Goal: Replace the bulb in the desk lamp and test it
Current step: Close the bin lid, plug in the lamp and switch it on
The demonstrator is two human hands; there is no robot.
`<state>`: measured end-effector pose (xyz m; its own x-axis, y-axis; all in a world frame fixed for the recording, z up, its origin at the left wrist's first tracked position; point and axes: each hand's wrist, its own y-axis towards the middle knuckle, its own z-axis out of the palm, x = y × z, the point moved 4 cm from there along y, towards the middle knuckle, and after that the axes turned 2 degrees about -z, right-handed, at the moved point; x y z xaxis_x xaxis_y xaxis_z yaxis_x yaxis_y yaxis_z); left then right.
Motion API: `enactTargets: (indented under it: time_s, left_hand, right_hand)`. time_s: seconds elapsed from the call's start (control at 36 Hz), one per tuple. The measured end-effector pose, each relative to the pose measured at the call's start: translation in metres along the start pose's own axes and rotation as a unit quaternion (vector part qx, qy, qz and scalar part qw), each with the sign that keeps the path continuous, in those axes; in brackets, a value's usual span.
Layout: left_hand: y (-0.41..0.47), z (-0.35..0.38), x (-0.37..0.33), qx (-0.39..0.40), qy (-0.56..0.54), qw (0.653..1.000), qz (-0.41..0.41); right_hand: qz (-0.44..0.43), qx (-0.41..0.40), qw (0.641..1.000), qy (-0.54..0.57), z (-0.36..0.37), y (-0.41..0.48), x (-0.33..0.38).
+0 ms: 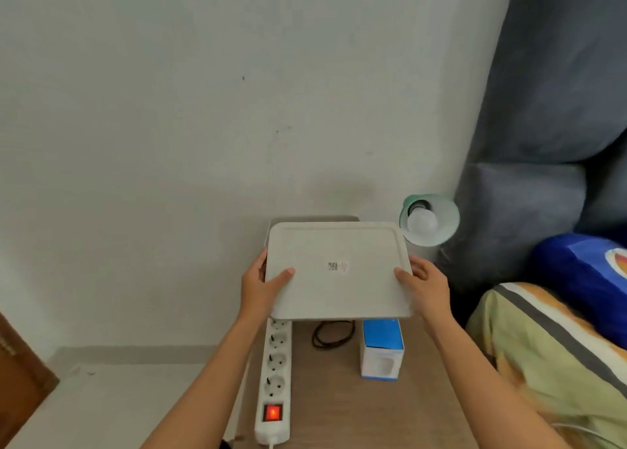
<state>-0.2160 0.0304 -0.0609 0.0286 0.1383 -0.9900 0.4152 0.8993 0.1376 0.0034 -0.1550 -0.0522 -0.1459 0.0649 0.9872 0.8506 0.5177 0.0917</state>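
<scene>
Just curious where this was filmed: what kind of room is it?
Probably a bedroom: a grey padded headboard, a blue pillow, striped bedding, and a green desk lamp by a small wooden table.

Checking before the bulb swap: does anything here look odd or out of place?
The switch on the power strip glows red, so it looks live. The left hand and right hand hold a white tray over the table. Nothing spilled or broken.

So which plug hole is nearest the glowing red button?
The lowest socket on the power strip, just above the red switch; the other three sit farther up, toward the white lid.
</scene>
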Motion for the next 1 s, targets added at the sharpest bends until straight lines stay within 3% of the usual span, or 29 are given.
enactTargets:
  time_s: [0.17,0.44,1.0]
  left_hand:
    - [0.062,-0.004,0.002,-0.008,0.024,1.0,0.01]
    - [0.143,0.007,0.036,0.019,0.127,0.991,-0.022]
    - [0.19,0.013,0.062,0.033,0.17,0.98,-0.098]
  right_hand:
    - [0.0,0.017,1.0,0.0,0.044,0.057,0.001]
    - [0.004,0.028,0.994,-0.105,0.097,0.124,-0.013]
    - [0.042,0.055,0.98,-0.184,0.121,0.157,-0.036]
